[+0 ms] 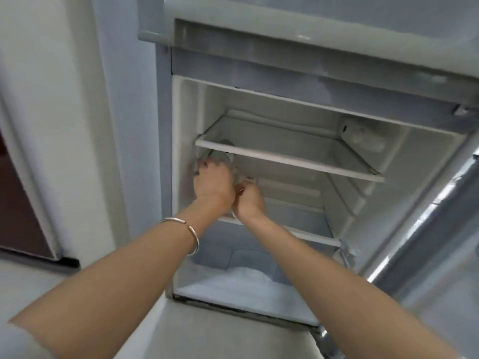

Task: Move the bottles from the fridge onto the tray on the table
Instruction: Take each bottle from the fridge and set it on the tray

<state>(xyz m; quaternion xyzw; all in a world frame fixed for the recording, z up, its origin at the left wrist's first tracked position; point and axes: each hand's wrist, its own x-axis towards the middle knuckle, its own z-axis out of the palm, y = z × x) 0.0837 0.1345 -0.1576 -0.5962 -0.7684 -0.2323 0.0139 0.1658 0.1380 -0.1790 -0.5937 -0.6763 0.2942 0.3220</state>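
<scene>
Pick-up step: both hands reach into the pale grey open fridge (259, 60), at its left wall.

The left hand (213, 183) curls its fingers round a clear plastic bottle (225, 158), which stands just under the white-rimmed glass shelf (285, 158). The right hand (249, 200) is touching the left, fingers bent toward something pale; I cannot tell whether it grips. Next, I judge, the bottle must be drawn out below the shelf edge and carried to the tray, which is out of view.
</scene>
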